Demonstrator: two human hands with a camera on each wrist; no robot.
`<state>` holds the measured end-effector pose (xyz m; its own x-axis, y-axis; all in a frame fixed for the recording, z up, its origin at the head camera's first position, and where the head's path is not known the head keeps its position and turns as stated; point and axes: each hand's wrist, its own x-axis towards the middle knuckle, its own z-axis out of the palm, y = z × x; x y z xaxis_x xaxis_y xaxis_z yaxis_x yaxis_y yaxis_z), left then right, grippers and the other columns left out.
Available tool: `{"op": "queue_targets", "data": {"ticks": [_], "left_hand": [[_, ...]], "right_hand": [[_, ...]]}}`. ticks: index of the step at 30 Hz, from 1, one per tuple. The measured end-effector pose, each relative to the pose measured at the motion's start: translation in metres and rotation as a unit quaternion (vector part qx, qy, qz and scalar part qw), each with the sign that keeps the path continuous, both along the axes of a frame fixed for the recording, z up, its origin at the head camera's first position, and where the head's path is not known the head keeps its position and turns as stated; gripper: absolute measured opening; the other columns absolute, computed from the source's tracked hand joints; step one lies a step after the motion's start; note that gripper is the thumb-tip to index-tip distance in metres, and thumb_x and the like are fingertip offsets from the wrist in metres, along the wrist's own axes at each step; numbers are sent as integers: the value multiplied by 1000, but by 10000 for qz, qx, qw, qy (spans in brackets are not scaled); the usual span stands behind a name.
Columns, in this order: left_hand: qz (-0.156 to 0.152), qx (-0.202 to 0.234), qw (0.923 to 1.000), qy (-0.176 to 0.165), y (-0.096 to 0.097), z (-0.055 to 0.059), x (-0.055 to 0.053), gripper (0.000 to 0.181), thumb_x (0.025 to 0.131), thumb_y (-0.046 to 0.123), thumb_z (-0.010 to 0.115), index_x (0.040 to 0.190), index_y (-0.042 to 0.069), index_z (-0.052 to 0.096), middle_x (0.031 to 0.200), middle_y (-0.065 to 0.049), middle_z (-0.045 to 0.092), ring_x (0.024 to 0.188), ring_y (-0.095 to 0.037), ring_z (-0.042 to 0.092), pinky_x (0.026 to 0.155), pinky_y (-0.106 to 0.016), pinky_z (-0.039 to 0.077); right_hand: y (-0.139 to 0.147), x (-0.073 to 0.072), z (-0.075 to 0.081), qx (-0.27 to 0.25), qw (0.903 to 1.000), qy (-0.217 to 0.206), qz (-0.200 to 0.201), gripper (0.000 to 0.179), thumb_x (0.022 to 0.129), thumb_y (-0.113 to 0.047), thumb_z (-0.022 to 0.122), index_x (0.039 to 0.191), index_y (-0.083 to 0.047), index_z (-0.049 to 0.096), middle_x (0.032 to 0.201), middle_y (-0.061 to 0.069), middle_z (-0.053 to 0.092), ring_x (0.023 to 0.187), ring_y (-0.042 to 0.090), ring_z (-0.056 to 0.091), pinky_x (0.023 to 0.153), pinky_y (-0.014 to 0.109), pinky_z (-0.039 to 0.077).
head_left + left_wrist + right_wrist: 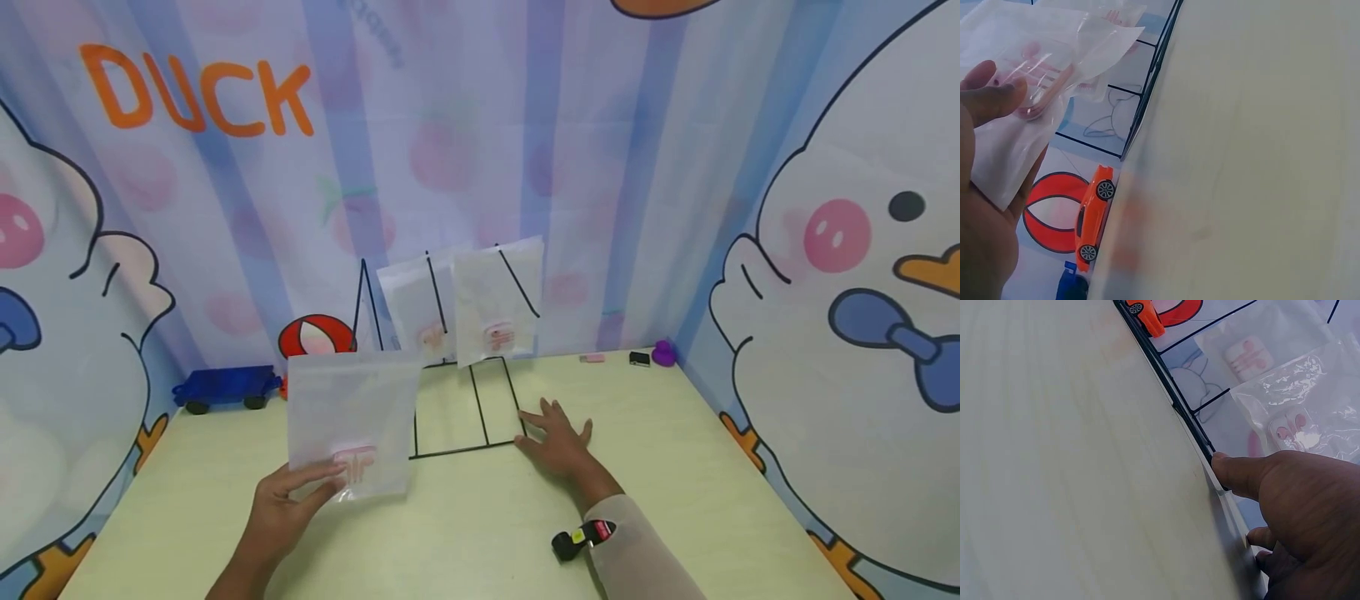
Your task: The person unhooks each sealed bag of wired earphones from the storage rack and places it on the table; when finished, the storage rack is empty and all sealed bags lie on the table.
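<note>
My left hand (281, 504) pinches a white zip bag (348, 404) by its lower part, thumb in front. Through the clear plastic show pink-and-white earphones (1038, 81) in a small clear case. Behind the bag stands a black wire rack (461, 451) with upright prongs. Two similar bags hang on it, a front one (495, 283) and another (408, 292) to its left, each with pink earphones inside. At the rack's front right corner my right hand (558, 450) lies with fingers spread, its thumb touching the frame. The held bag hides the rack's left part.
A blue toy wagon (228, 386) stands at the back left, with an orange toy car (1094, 215) beside it. Along the back right edge lie a small pink piece (592, 358), a black piece (640, 358) and a purple object (663, 353). A printed curtain (600, 167) borders the table.
</note>
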<state>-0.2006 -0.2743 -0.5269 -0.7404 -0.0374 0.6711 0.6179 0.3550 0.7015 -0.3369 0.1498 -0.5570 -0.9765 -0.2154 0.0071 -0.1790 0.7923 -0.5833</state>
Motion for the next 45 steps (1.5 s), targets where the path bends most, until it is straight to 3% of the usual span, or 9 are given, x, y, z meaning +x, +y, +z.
{"op": "queue_targets", "data": {"ticks": [7,17,22,25,28,33,35,40,45], "left_hand": [[222,-135,9967,-767,-8,-2,-1,31,80,-12,87,107,4,87,112,6,85,111,12,69,96,-5,48],[665,-216,9765,-2036,-22,-4,-2,31,85,9,92,115,5,85,115,22,80,112,21,61,97,-1,42],[692,-164,9474,-3120,-32,0,-2,41,89,24,92,128,12,82,127,24,76,124,16,57,104,-8,41],[716,-228,9263,-3691,-38,2,-2,46,90,27,90,134,14,80,148,6,71,146,-9,56,123,-33,42],[570,-104,9094,-4119,-44,2,-4,51,92,26,89,139,12,76,164,-14,57,161,-39,41,131,-64,30],[463,68,8793,-4740,-55,4,-8,56,94,37,86,146,20,72,176,-17,38,167,-50,22,129,-79,17],[469,60,8776,-4770,-59,4,-7,57,94,37,86,146,19,72,177,-18,37,167,-50,21,128,-80,17],[452,6,8885,-4566,-67,1,-5,56,94,27,87,145,10,71,173,-22,41,165,-46,28,132,-73,19],[481,-124,8800,-4723,-71,2,-4,55,93,27,88,144,12,72,174,-26,37,166,-49,24,131,-74,19]], "right_hand": [[-1,-1,1,-2,10000,26,-10,54,106,-44,66,158,-28,60,181,16,28,172,40,15,125,85,-10],[-2,0,3,-41,10000,33,48,54,107,-45,66,157,-26,61,181,18,28,171,41,16,124,85,-10],[-2,0,4,0,10000,67,30,54,107,-45,65,157,-26,61,181,18,28,171,42,16,125,85,-10],[-2,1,4,-3,10000,59,15,54,106,-44,66,157,-26,61,180,18,28,171,42,16,125,85,-10],[-2,2,4,-28,10000,25,10,55,106,-45,66,157,-26,61,181,18,28,171,42,16,125,85,-11],[-2,2,4,-72,10000,39,-5,55,106,-44,66,157,-25,61,181,18,28,171,42,16,125,85,-11],[-2,1,4,-57,10000,36,-5,55,106,-44,65,158,-25,60,181,17,28,171,41,15,125,84,-11],[-2,1,4,-57,10000,53,4,56,106,-45,66,157,-25,61,180,18,28,171,42,15,124,85,-11],[-1,2,3,-70,10000,18,-20,55,106,-44,66,157,-26,61,181,17,28,171,41,15,125,85,-11]]}}
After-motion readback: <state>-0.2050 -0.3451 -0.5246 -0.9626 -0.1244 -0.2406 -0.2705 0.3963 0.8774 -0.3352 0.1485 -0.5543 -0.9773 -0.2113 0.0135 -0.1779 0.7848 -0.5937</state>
